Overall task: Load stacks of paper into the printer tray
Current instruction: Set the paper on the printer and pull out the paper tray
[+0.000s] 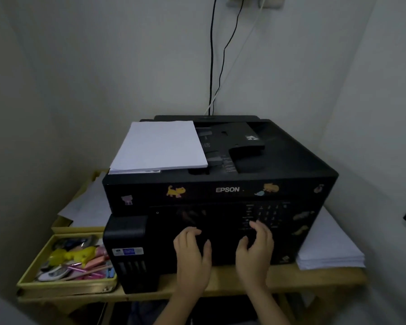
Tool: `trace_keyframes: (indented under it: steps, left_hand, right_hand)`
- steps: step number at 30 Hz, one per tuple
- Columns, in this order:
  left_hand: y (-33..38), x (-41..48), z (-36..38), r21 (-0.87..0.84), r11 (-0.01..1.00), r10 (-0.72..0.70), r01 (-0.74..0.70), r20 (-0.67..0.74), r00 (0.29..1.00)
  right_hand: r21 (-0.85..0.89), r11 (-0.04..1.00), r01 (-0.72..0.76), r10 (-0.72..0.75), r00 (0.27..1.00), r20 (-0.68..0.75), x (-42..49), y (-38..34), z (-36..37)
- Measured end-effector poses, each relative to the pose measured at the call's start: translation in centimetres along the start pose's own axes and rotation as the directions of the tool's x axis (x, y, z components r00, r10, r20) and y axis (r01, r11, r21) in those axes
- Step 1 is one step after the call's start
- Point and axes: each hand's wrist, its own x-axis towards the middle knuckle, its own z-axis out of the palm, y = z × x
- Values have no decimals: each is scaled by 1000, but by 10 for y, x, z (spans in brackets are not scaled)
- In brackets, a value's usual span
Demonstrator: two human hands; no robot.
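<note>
A black Epson printer [291,165] with animal stickers stands on a wooden table. A stack of white paper [158,146] lies on its top at the left. A second, thicker paper stack [331,245] rests on the table to the printer's right. My left hand [192,249] and my right hand [256,247] are both against the printer's lower front panel, fingers curled on it, side by side. Whether they grip a tray edge is hidden in the dark front. No paper is in either hand.
A yellow organiser tray [33,266] full of pens and small items sits left of the printer, with loose sheets [89,207] behind it. Cables [212,66] run up the wall behind. The table edge [232,289] runs below my hands. Walls close in on both sides.
</note>
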Motion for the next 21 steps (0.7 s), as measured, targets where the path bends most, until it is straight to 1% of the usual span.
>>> trace_keyframes:
  steps: [1,2,3,4,5,6,7,8,9,10,11,12,15,17,19,21]
  left_hand:
    - [-4,-1,5,11,990,-144,143,52,988]
    - [-9,0,10,23,953,-303,302,108,947]
    - [-13,3,15,27,888,-458,460,165,874]
    - [-14,5,17,5,793,-595,609,216,774]
    - [-13,7,18,-63,673,-699,737,273,661]
    - [-11,8,19,-180,529,-749,829,361,556]
    - [-9,9,19,-311,374,-740,874,469,483]
    - [-9,10,19,-417,230,-705,879,551,446]
    - [-9,11,19,-488,119,-672,865,601,432]
    - [-11,12,19,-542,45,-649,839,623,437]
    - [-11,14,18,-576,0,-635,818,632,445]
    - [-12,16,18,-598,-25,-633,801,629,450]
    - [-12,15,18,-627,-39,-678,778,589,440]
    - [-14,13,17,-622,-36,-697,782,576,426]
    - [-19,13,16,-619,-29,-694,785,578,430]
    - [-22,13,15,-635,-17,-680,772,573,457]
  right_hand:
    - [1,992,-126,126,991,35,-1,8,-1]
    - [10,967,-256,255,964,72,-1,14,-1]
    - [31,923,-383,377,918,122,-1,16,-1]
    - [74,868,-492,474,863,177,-1,16,0]
    - [140,799,-584,546,804,236,-1,17,0]
    - [213,712,-669,603,738,302,-1,19,2]
    - [281,600,-749,647,661,381,1,21,4]
    - [337,467,-818,671,576,467,3,22,6]
    - [381,335,-862,670,502,547,5,23,8]
    - [408,236,-882,657,454,602,8,25,10]
    - [427,174,-887,646,431,631,11,26,12]
    - [444,138,-885,647,420,636,14,27,13]
    - [464,87,-882,678,394,621,15,30,18]
    - [479,57,-876,670,389,632,14,33,21]
    - [509,30,-860,644,407,648,15,36,24]
    - [539,3,-842,621,424,659,17,39,26]
